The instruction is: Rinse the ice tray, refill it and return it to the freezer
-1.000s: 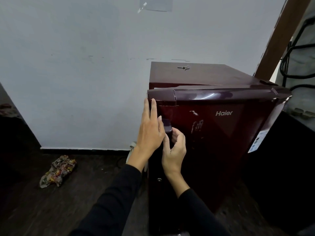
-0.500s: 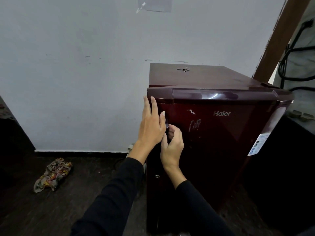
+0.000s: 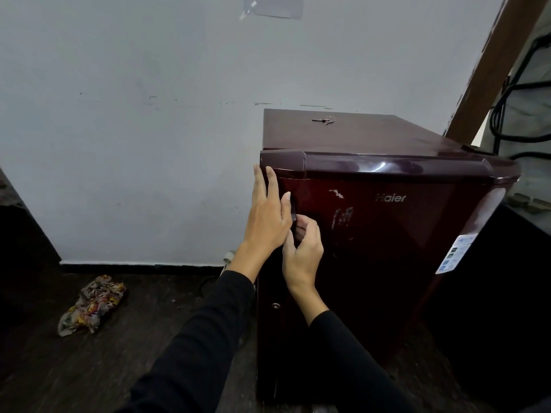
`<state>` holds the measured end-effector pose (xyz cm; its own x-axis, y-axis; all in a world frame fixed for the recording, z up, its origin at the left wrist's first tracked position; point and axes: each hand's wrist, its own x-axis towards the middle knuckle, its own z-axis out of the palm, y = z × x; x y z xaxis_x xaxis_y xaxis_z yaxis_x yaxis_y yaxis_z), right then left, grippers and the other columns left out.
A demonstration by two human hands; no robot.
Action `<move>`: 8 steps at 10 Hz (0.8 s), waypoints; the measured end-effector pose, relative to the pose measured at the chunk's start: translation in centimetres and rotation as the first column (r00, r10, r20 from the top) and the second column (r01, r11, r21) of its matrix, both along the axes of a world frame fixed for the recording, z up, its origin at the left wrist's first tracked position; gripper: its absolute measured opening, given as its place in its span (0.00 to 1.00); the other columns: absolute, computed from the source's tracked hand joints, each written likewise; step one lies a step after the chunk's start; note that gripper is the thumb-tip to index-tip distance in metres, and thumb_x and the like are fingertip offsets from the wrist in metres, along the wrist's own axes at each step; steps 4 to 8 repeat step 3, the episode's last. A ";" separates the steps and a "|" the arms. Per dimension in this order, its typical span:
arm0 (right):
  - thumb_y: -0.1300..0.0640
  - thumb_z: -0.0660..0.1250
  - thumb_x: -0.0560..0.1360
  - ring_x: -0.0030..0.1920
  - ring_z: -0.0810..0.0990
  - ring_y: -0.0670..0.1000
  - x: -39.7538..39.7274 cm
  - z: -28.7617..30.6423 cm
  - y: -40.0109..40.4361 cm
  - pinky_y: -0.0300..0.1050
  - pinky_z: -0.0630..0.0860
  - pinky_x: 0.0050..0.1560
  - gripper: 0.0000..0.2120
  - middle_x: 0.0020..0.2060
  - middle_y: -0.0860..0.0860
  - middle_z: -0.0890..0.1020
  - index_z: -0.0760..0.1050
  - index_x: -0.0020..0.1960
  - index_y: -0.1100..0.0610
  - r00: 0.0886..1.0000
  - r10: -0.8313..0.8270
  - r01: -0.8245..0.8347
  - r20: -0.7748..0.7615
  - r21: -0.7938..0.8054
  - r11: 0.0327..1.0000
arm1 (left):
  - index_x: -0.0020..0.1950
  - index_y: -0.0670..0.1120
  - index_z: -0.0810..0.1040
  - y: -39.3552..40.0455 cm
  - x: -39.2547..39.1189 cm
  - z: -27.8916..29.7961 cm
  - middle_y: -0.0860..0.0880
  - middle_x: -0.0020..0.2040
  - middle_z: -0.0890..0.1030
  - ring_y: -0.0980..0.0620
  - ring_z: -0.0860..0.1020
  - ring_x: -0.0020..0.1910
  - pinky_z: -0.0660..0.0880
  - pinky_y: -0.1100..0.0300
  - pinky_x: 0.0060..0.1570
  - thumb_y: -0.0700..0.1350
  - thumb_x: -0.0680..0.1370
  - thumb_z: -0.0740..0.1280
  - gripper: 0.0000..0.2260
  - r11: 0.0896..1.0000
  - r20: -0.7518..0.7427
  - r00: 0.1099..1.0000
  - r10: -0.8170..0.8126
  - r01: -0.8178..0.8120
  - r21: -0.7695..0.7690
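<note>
A small maroon fridge [image 3: 387, 234] marked "Haier" is seen standing on a dark floor [image 3: 134, 353] against a pale wall [image 3: 134, 129], its door closed. The left hand [image 3: 268, 216] is laid flat against the door's left edge just below the top corner, fingers straight and pointing upward. The right hand [image 3: 302, 248] is placed just beside it, touching it, with fingers curled in at the door handle [image 3: 293, 211]; only a dark sliver of that handle is visible between the two hands, so how far the fingers reach round it cannot be made out. Both forearms are covered by black sleeves that are cut off by the bottom edge.

The ice tray is nowhere to be seen; the fridge interior is hidden behind the door.

A small metal key [image 3: 323, 120] is seen lying near the back edge of the fridge top. A label [image 3: 456, 253] is stuck at the door's right edge, its print too small to read. A crumpled patterned cloth [image 3: 92, 304] is seen on the floor to the left, near the wall. Black cables [image 3: 512, 114] at the right edge are partly cut off.
</note>
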<state>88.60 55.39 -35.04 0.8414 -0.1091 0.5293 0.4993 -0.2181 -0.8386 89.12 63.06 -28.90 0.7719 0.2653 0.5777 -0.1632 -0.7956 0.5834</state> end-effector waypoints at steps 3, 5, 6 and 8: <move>0.50 0.63 0.78 0.51 0.80 0.44 0.7 3.1 -2.3 0.47 0.78 0.53 0.13 0.51 0.47 0.82 0.77 0.58 0.55 0.990 -0.121 0.125 0.076 -0.056 0.991 | 0.76 0.40 0.56 -1.8 -1.3 1.1 0.39 0.77 0.52 0.44 0.53 0.76 0.58 0.47 0.73 0.49 0.82 0.52 0.24 0.997 0.044 0.998 0.046 -0.043 -0.071; 0.50 0.63 0.78 0.51 0.80 0.44 0.7 3.1 -2.3 0.47 0.78 0.53 0.13 0.51 0.47 0.82 0.77 0.58 0.55 0.990 -0.121 0.125 0.076 -0.056 0.991 | 0.76 0.40 0.56 -1.8 -1.3 1.1 0.39 0.77 0.52 0.44 0.53 0.76 0.58 0.47 0.73 0.49 0.82 0.52 0.24 0.997 0.044 0.998 0.046 -0.043 -0.071; 0.50 0.63 0.78 0.51 0.80 0.44 0.7 3.1 -2.3 0.47 0.78 0.53 0.13 0.51 0.47 0.82 0.77 0.58 0.55 0.990 -0.121 0.125 0.076 -0.056 0.991 | 0.76 0.40 0.56 -1.8 -1.3 1.1 0.39 0.77 0.52 0.44 0.53 0.76 0.58 0.47 0.73 0.49 0.82 0.52 0.24 0.997 0.044 0.998 0.046 -0.043 -0.071; 0.50 0.63 0.78 0.51 0.80 0.44 0.7 3.1 -2.3 0.47 0.78 0.53 0.13 0.51 0.47 0.82 0.77 0.58 0.55 0.990 -0.121 0.125 0.076 -0.056 0.991 | 0.76 0.40 0.56 -1.8 -1.3 1.1 0.39 0.77 0.52 0.44 0.53 0.76 0.58 0.47 0.73 0.49 0.82 0.52 0.24 0.997 0.044 0.998 0.046 -0.043 -0.071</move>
